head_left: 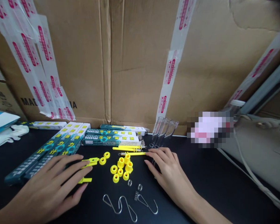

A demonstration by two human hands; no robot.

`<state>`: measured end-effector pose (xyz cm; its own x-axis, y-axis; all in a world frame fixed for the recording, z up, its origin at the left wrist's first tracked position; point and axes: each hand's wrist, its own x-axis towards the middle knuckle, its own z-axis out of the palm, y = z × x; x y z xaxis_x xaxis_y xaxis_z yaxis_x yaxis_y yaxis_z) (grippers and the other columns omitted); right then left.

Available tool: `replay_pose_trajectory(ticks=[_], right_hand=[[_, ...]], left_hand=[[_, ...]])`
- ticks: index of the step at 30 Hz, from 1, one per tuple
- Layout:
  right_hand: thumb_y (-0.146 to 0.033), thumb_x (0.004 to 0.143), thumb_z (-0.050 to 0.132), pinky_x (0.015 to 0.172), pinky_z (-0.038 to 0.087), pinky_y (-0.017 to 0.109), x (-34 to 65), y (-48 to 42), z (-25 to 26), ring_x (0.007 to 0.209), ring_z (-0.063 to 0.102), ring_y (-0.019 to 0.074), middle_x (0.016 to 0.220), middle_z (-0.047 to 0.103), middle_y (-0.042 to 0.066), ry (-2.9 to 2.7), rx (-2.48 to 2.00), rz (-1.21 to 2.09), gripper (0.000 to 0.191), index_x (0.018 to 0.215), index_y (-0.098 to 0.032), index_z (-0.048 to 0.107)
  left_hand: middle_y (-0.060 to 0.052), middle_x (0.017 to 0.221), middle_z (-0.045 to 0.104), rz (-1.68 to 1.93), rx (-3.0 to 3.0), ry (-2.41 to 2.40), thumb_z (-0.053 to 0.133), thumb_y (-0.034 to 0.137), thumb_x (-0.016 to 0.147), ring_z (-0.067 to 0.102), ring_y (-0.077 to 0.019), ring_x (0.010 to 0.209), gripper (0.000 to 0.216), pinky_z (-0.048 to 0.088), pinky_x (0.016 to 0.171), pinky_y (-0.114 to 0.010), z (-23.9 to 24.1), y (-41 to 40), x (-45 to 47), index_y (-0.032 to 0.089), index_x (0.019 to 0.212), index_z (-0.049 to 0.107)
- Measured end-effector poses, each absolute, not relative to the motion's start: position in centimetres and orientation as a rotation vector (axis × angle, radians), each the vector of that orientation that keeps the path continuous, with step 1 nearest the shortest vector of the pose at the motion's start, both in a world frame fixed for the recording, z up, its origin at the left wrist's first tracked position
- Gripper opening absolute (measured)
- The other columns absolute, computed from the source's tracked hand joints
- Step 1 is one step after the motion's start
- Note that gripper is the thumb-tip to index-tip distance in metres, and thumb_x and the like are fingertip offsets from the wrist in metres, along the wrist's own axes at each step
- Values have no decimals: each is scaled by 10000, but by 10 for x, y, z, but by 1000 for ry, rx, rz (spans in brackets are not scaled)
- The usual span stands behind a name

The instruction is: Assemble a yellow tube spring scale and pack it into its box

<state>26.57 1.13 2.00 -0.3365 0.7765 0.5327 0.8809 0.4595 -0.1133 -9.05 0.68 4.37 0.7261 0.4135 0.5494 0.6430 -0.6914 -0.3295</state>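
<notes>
**Both hands flat among yellow parts**

My left hand (57, 180) lies open, fingers spread over a yellow clip (90, 162), gripping nothing. My right hand (166, 171) is open too, its fingertips touching a yellow rod (133, 153). Yellow caps (121, 169) sit between my hands on the table (212, 180); wire hooks (130, 207) lie nearer me.

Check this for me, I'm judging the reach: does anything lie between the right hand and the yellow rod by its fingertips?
Nothing visible does. The right hand has its fingertips at the end of the yellow rod.
</notes>
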Motion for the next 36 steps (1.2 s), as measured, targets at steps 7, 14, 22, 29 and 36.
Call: replay_pose_trajectory(ticks=[7,14,22,29,36], right_hand=[[-179,1006,638,811,501,525,267,10,20,1006,602,356,1039,739,129,-2182,-1384,-220,187,1185,-124,627],[-192,1037,577,807,458,516,268,10,18,981,589,341,1067,740,99,-2168,-1387,-171,117,1074,-189,688],[-261,1053,556,787,444,479,270,10,16,926,615,317,945,732,48,-2070,-1382,-79,131,964,-227,646],[-497,1072,473,731,499,457,274,11,17,804,667,283,886,718,42,-1880,-1374,-53,318,969,-265,665],[-418,1037,601,720,559,408,274,2,23,801,687,249,911,743,27,-1712,-1268,-82,173,969,-278,675]], left_hand=[[-5,1027,776,-722,-2446,-949,549,234,1005,678,-267,1007,212,460,918,-415,38,4,-93,258,1160,692],[30,1055,771,-787,-2512,-1061,612,276,945,636,-271,1059,208,472,917,-419,37,2,-94,317,1131,695],[84,1029,791,-705,-2502,-799,643,258,968,671,-214,980,177,490,893,-351,40,10,-98,293,1129,707],[79,1044,776,-734,-2515,-990,460,341,1099,658,-200,1002,225,460,918,-355,35,4,-96,300,1205,655],[74,1227,715,-930,-2582,-1060,487,320,1082,623,-150,1151,242,386,1103,-277,40,-2,-89,332,1300,591]])
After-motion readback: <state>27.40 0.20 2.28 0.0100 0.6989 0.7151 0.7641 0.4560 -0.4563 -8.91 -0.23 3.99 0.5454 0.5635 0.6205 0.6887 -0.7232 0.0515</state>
